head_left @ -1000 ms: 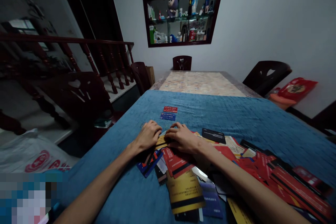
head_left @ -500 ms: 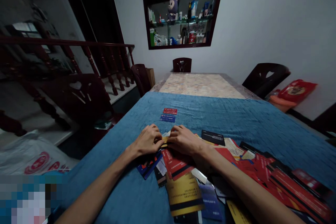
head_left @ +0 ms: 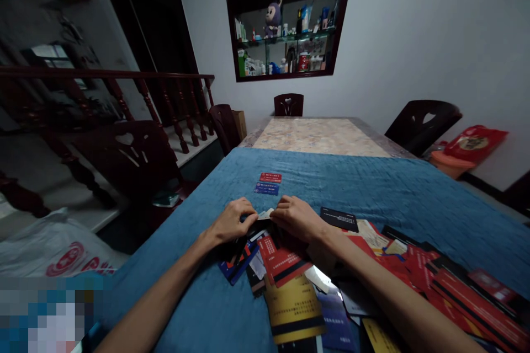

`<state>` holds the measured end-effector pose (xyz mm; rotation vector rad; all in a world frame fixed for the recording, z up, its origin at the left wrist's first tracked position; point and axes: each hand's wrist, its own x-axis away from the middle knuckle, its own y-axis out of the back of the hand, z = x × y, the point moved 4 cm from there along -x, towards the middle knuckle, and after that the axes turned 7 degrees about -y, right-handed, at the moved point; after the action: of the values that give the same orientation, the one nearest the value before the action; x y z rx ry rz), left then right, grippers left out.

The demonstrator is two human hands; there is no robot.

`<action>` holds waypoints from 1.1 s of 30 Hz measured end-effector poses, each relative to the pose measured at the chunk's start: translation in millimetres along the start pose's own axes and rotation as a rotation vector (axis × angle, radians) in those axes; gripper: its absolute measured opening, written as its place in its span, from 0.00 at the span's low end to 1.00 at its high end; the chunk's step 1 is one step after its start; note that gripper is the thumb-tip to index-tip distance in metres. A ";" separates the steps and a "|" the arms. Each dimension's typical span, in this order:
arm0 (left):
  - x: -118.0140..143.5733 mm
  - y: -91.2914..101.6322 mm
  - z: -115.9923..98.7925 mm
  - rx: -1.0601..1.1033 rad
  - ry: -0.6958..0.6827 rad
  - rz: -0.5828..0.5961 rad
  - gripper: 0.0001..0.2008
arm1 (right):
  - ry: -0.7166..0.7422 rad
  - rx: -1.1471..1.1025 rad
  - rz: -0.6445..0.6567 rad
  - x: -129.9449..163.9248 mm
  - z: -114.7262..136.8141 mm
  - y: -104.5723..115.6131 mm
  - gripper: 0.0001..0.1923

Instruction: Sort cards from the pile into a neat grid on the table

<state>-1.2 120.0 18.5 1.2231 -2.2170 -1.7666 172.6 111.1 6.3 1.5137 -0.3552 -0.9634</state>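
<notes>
My left hand [head_left: 235, 222] and my right hand [head_left: 297, 218] are close together above the near part of the blue cloth, fingers curled in a pinch. A pale card [head_left: 265, 214] shows between their fingertips, gripped from both sides; most of it is hidden by the fingers. Under and around my hands lies a loose heap of cards: a red card [head_left: 284, 262], a gold card [head_left: 295, 306] and a dark blue card [head_left: 238, 266]. Beyond my hands, a small red card [head_left: 270, 177] lies just above a blue card [head_left: 267, 188], both flat.
More red cards [head_left: 472, 300] spread to the right, with a black card [head_left: 339, 219] behind my right wrist. The blue cloth [head_left: 199, 298] covers the near table; its far end shows a stone-patterned top [head_left: 308, 135]. Dark wooden chairs [head_left: 422, 124] stand around it.
A yellowish card showed between my fingers earlier; now a pale one does. Both hands stay almost in place, and the whole view has shifted slightly.
</notes>
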 end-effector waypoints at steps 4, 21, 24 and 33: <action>0.2 2.9 3.4 0.039 0.016 -0.059 0.12 | -0.058 -0.056 -0.025 -0.2 -5.0 1.2 0.13; 0.2 -1.7 17.0 0.052 0.083 -0.170 0.10 | -0.338 -0.111 0.026 3.4 -13.9 0.3 0.14; 0.0 -2.5 17.0 0.043 0.080 -0.172 0.11 | -0.350 -0.087 0.033 3.8 -14.0 -0.2 0.15; 2.3 -7.8 19.1 0.011 0.039 -0.166 0.11 | -0.409 -0.042 0.023 4.5 -14.6 -0.3 0.15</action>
<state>-7.9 133.7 4.4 1.4705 -2.1631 -1.7710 186.0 117.8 3.1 1.2657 -0.6377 -1.2544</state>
